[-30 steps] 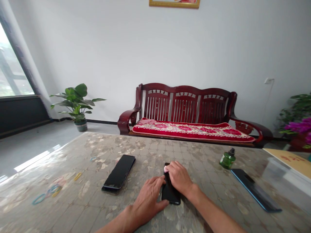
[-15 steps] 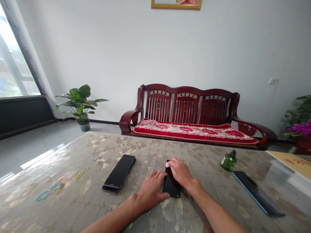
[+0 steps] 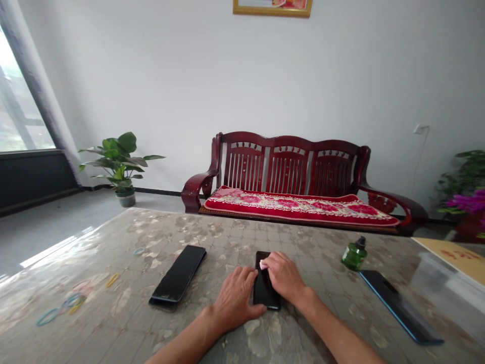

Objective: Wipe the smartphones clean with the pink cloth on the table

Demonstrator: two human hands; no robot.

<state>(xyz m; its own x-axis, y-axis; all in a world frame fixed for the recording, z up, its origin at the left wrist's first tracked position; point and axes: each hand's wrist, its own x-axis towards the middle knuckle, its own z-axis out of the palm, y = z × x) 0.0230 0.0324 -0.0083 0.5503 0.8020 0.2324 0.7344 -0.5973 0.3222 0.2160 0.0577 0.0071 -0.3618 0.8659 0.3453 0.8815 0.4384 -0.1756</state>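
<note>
A black smartphone lies flat on the table in front of me, its dark screen up. My left hand grips it along the left side, fingers at the upper left edge and thumb across the bottom edge. Over the upper right of the screen, my right hand is closed on a small white wad, perhaps tissue or cloth, pressed against the glass. Part of the screen is hidden under that hand. To the left, a second black smartphone rests at a slant on a dark flat piece.
On the right stand a green bottle with a black top, a blue-edged phone and a clear plastic box under a tan sheet. Several coloured bands lie far left. A wooden bench stands beyond the table.
My right hand has slid the white wad a little way down the screen towards me. The left hand keeps its hold on the phone. The view has shifted slightly.
</note>
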